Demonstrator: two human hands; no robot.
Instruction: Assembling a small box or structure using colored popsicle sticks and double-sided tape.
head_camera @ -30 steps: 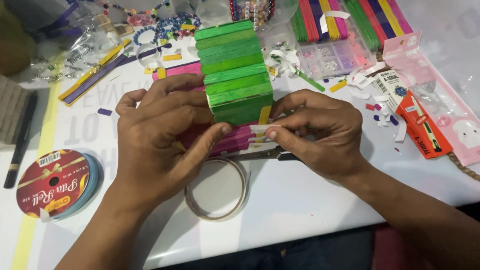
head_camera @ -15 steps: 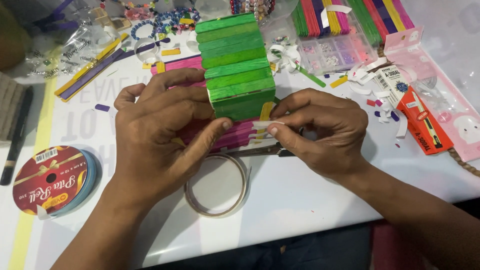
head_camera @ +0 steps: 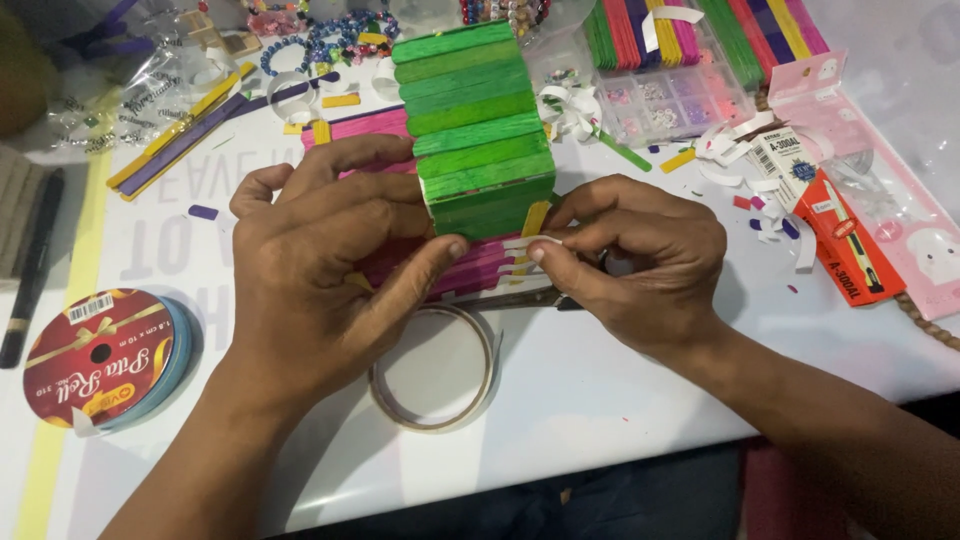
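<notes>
1. Green stick block (head_camera: 478, 130): stacked painted craft sticks, standing mid-desk right in front of both hands. Each stick runs left-right; the stack steps away from the person.
2. Left hand (head_camera: 330, 270): fingers curled against the block's left side, thumb stretched along its lower front edge, pressing on the pink sticks (head_camera: 470, 270) beneath. Bracing, not pinching.
3. Right hand (head_camera: 640, 260): thumb and forefinger pressed together, pinching a small white strip (head_camera: 530, 241) just at the block's lower right corner. The strip's long axis lies left-right and points at the left thumb tip; the two are nearly touching.
4. A yellow stick piece (head_camera: 536, 216) leans on the block's right face, just above the strip.
5. Both hands are equally close to the block; the right one has the strip.
6. Surface: white desk (head_camera: 620, 420), flat, lettered mat on its left part.
7. Room: tight. Tape ring (head_camera: 432, 370) lies just below the hands, ribbon spool (head_camera: 100, 355) well left, orange packet (head_camera: 850, 240) to the right, bead box (head_camera: 670, 100) and stick bundles behind. Paper scraps scattered around.
</notes>
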